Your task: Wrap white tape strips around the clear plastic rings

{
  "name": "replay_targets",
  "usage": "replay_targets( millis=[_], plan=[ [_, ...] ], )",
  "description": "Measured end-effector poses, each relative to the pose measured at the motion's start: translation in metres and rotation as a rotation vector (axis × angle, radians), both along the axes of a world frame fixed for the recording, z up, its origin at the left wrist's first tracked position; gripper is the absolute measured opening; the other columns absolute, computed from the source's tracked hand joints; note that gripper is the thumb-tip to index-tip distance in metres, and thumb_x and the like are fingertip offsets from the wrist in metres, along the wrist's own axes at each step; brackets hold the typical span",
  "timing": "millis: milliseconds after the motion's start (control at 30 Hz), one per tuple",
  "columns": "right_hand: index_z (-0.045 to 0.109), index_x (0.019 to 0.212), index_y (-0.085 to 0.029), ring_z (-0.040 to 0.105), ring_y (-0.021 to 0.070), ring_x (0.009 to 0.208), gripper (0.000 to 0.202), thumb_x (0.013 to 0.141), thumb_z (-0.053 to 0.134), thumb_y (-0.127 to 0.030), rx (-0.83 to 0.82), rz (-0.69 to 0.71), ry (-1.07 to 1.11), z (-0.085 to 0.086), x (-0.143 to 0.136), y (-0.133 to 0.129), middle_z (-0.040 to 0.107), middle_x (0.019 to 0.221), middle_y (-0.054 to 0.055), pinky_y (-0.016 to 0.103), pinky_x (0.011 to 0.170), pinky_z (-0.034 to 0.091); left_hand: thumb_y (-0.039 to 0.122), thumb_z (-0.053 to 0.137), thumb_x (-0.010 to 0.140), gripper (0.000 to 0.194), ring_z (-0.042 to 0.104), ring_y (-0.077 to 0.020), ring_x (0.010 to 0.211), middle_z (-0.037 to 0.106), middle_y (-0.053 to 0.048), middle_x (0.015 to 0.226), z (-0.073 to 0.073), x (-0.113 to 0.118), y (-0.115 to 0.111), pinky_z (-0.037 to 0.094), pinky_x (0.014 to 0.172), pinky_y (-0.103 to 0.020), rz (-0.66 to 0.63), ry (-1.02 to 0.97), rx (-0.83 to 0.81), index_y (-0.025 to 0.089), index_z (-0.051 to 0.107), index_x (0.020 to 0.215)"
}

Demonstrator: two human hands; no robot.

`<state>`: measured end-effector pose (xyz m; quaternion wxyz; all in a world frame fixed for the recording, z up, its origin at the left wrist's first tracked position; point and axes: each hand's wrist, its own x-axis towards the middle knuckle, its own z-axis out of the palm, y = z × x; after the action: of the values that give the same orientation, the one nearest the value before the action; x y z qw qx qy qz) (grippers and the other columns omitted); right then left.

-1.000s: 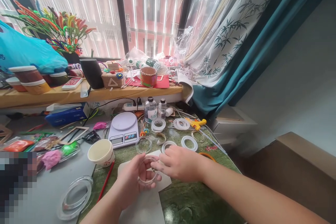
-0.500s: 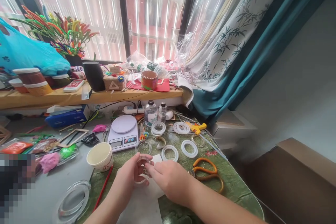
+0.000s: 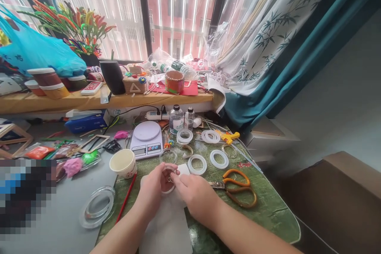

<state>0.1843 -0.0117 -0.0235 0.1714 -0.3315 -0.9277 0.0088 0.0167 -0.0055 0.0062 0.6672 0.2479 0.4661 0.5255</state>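
Observation:
A transparent bangle stands upright between my hands, above a white paper sheet. My left hand is closed around its left side, fingers curled behind the ring. From the right, my right hand pinches at the rim; whether a small piece sits between those fingertips is hidden. Just beyond lie another transparent bangle and a white ring mould. Orange-handled scissors rest right of my right hand, blades partly covered by it.
A kitchen scale, a paper cup and a red stick are behind and left. Stacked transparent rings lie at left. Further back stand two bottles, more ring moulds and a yellow glue gun.
The view has shifted, so the scene sits slightly higher and further right. My hands still hold the bangle, and the right fingertips have moved from inside it toward its right rim.

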Motion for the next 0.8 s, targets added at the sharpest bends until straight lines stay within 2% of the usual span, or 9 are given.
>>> replay_targets(
  millis=[133, 233, 300, 333, 400, 467, 567, 700, 800],
  plan=[
    [0.051, 0.147, -0.003, 0.068, 0.0306, 0.089, 0.060, 0.087, 0.051, -0.007, -0.159, -0.157, 0.194, -0.010, -0.033, -0.027, 0.071, 0.108, 0.023, 0.041, 0.075, 0.057, 0.053, 0.070, 0.081, 0.037, 0.068, -0.0218, 0.076, 0.075, -0.007, 0.083, -0.005, 0.002, -0.001, 0.055, 0.075, -0.031, 0.135, -0.031, -0.010, 0.018, 0.077, 0.088],
    [0.052, 0.148, -0.016, 0.069, 0.0238, 0.087, 0.052, 0.097, 0.041, -0.009, -0.406, -0.219, 0.506, -0.004, -0.051, -0.039, 0.072, 0.101, 0.013, 0.033, 0.076, 0.058, 0.053, 0.068, 0.082, 0.034, 0.066, -0.0200, 0.078, 0.074, -0.004, 0.079, -0.006, 0.002, 0.001, 0.054, 0.076, -0.029, 0.224, -0.047, 0.034, 0.020, 0.075, 0.088],
    [0.055, 0.144, -0.020, 0.068, 0.0200, 0.082, 0.045, 0.104, 0.036, -0.014, -0.495, -0.147, 0.602, 0.003, -0.052, -0.037, 0.071, 0.093, 0.008, 0.028, 0.072, 0.057, 0.052, 0.066, 0.084, 0.031, 0.065, -0.0188, 0.079, 0.072, -0.003, 0.079, -0.004, 0.001, 0.003, 0.053, 0.078, -0.028, 0.257, -0.061, 0.081, 0.022, 0.075, 0.087],
    [0.055, 0.144, -0.019, 0.067, 0.0200, 0.081, 0.046, 0.103, 0.036, -0.013, -0.461, -0.089, 0.591, 0.005, -0.049, -0.033, 0.071, 0.094, 0.008, 0.028, 0.071, 0.056, 0.051, 0.065, 0.085, 0.031, 0.065, -0.0188, 0.079, 0.072, -0.003, 0.079, -0.002, 0.000, 0.004, 0.053, 0.078, -0.028, 0.263, -0.070, 0.101, 0.022, 0.075, 0.087],
    [0.049, 0.148, -0.011, 0.065, 0.0234, 0.083, 0.052, 0.097, 0.041, -0.011, -0.273, 0.027, 0.436, 0.004, -0.039, -0.023, 0.071, 0.099, 0.013, 0.033, 0.071, 0.055, 0.049, 0.063, 0.086, 0.031, 0.066, -0.0201, 0.080, 0.073, -0.004, 0.082, 0.001, -0.001, 0.003, 0.054, 0.079, -0.030, 0.258, -0.091, 0.116, 0.021, 0.075, 0.087],
    [0.049, 0.147, -0.005, 0.061, 0.0252, 0.077, 0.054, 0.093, 0.043, -0.009, -0.078, 0.056, 0.261, 0.000, -0.030, -0.016, 0.070, 0.093, 0.014, 0.036, 0.066, 0.052, 0.048, 0.063, 0.086, 0.032, 0.067, -0.0213, 0.078, 0.073, -0.006, 0.082, 0.004, -0.001, 0.002, 0.055, 0.078, -0.032, 0.244, -0.113, 0.108, 0.018, 0.075, 0.088],
    [0.047, 0.146, 0.000, 0.056, 0.0251, 0.068, 0.056, 0.091, 0.043, -0.009, 0.073, 0.093, 0.156, -0.005, -0.023, -0.011, 0.068, 0.087, 0.014, 0.037, 0.057, 0.046, 0.046, 0.065, 0.085, 0.032, 0.067, -0.0212, 0.076, 0.072, -0.006, 0.080, 0.005, 0.001, 0.000, 0.055, 0.074, -0.032, 0.223, -0.144, 0.089, 0.015, 0.074, 0.088],
    [0.050, 0.146, -0.005, 0.057, 0.0258, 0.076, 0.051, 0.097, 0.039, -0.010, 0.093, 0.086, 0.185, 0.003, -0.015, -0.005, 0.069, 0.092, 0.014, 0.039, 0.066, 0.048, 0.045, 0.063, 0.087, 0.030, 0.068, -0.0197, 0.080, 0.071, -0.004, 0.081, 0.001, 0.003, 0.001, 0.055, 0.078, -0.030, 0.228, -0.170, 0.072, 0.017, 0.072, 0.089],
    [0.053, 0.146, -0.012, 0.061, 0.0240, 0.086, 0.050, 0.100, 0.034, -0.008, -0.093, -0.136, 0.373, 0.013, -0.008, 0.004, 0.067, 0.099, 0.013, 0.038, 0.078, 0.051, 0.045, 0.057, 0.092, 0.030, 0.069, -0.0189, 0.084, 0.071, -0.004, 0.087, -0.003, 0.002, 0.004, 0.056, 0.081, -0.031, 0.219, -0.179, 0.043, 0.018, 0.071, 0.093]
  ],
)
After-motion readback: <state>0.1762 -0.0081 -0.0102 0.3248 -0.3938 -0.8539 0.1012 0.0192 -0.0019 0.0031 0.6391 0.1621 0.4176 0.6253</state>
